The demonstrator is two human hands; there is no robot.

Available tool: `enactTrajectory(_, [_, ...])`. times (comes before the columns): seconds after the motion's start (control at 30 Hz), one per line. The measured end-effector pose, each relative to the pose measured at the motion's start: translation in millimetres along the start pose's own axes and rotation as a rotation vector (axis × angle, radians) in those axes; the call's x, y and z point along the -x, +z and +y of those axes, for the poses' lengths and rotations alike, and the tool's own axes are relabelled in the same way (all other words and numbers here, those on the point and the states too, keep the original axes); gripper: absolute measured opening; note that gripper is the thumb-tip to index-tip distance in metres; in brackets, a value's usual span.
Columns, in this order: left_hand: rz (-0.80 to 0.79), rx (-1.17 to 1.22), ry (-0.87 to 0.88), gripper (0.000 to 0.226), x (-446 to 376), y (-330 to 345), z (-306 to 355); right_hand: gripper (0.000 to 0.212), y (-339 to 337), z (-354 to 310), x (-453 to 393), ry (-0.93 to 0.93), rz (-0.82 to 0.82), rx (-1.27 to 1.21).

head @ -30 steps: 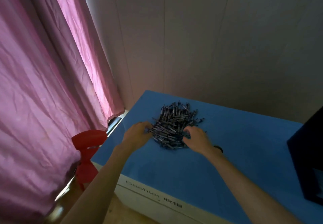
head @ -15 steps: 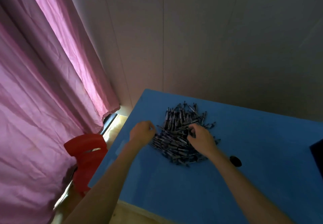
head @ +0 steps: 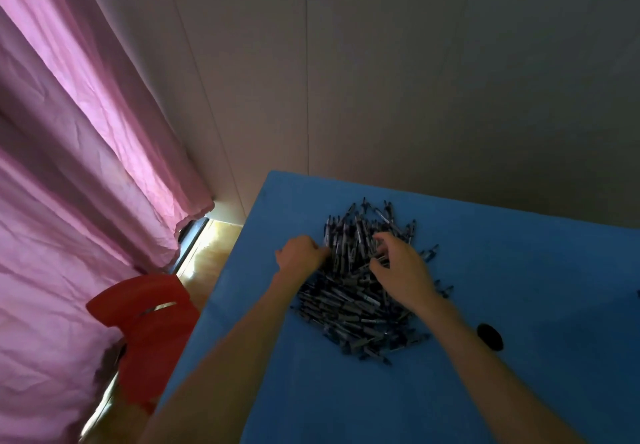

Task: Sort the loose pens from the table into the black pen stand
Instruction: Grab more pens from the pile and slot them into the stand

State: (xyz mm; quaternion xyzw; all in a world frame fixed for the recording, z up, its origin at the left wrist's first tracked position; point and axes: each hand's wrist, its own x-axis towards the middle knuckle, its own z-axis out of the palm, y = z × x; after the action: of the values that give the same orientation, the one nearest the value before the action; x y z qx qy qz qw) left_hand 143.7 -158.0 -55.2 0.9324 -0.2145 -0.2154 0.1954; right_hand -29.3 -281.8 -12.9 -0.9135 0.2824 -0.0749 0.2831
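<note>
A heap of dark loose pens [head: 356, 301] lies on the blue table [head: 519, 391], near its far left corner. My left hand [head: 298, 255] is at the heap's left edge, its fingers curled in among the pens. Reaching over the top of the heap, my right hand [head: 403, 270] has its fingers and thumb curled round a few pens. The black pen stand is out of view.
A small black round thing [head: 489, 337] lies on the table right of my right forearm. A red chair [head: 149, 322] stands left of the table, by a pink curtain [head: 69, 183]. A plain wall runs behind the table.
The view has swung up and left, and the dark object at the right edge has left the frame. Both hands moved farther up the heap, the right hand's fingers curling round pens.
</note>
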Motion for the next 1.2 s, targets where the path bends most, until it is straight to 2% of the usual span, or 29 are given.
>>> enactTrajectory(0.17, [0.001,-0.025,-0.023,0.045,-8,3,4,0.048,2,6,-1,0.012,0.019,0.003])
enactTrajectory(0.3, [0.057,0.069,-0.021,0.048,-16,6,-7,0.049,2,9,-1,0.020,0.014,-0.005])
enactTrajectory(0.47, [0.011,0.202,-0.010,0.021,-26,6,-11,0.048,4,10,-3,0.023,0.012,0.008])
enactTrajectory(0.6, [-0.046,0.131,0.012,0.029,-28,10,-10,0.047,6,9,-5,0.025,0.006,0.020])
enactTrajectory(0.7, [0.017,0.284,0.067,0.015,-32,9,-10,0.046,6,10,-6,0.017,0.018,0.014])
enactTrajectory(0.83, [0.069,0.445,0.051,0.018,-36,3,-11,0.045,5,12,-8,0.004,0.030,-0.001])
enactTrajectory(0.9, [0.023,0.364,0.035,0.019,-37,1,-14,0.044,5,13,-9,0.009,0.032,-0.008])
enactTrajectory(0.97, [-0.039,0.222,0.020,0.038,-36,1,-18,0.044,4,13,-8,0.007,0.031,-0.012])
enactTrajectory(1.03, [-0.043,0.134,0.006,0.048,-34,4,-19,0.044,4,13,-8,0.003,0.031,-0.010])
enactTrajectory(1.2, [0.099,-0.074,0.039,0.034,-27,10,-16,0.045,3,18,-8,0.016,0.029,-0.017])
